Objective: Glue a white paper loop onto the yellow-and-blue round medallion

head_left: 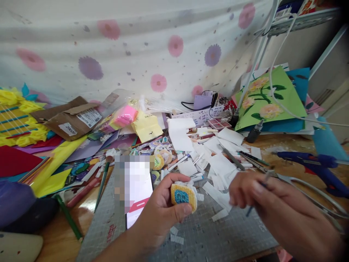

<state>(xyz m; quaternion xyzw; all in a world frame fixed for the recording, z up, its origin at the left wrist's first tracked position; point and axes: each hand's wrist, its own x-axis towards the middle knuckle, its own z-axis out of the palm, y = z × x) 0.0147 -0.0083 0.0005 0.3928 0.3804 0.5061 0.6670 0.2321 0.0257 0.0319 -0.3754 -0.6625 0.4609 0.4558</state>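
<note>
A small yellow cutout [184,196] with a blue middle sits pinched in the left hand [163,207], thumb across its lower edge and fingers curled behind it, held up just above the grey cutting mat [218,236]. Just to the right of that grip, the right hand [272,207] is closed around a thin blue pen [251,209], whose tip pokes out below the fingers and points down toward the mat; the hand is blurred, so exactly how the fingers sit on it cannot be told. The two hands are near each other but not touching.

Directly left of the cutout, a phone [137,189] lies on the mat, its screen blurred out. Beyond both hands, scraps of white paper [218,163] are scattered thickly over the table, with round stickers [162,153] among them behind the left hand's grip. A paintbrush [103,182] lies left of the phone. To the right of the right hand, a pair of scissors [300,185] lies open on the wood, and farther right a blue glue gun [319,167] rests on the table. A green floral card [268,98] leans against the back wall.
</note>
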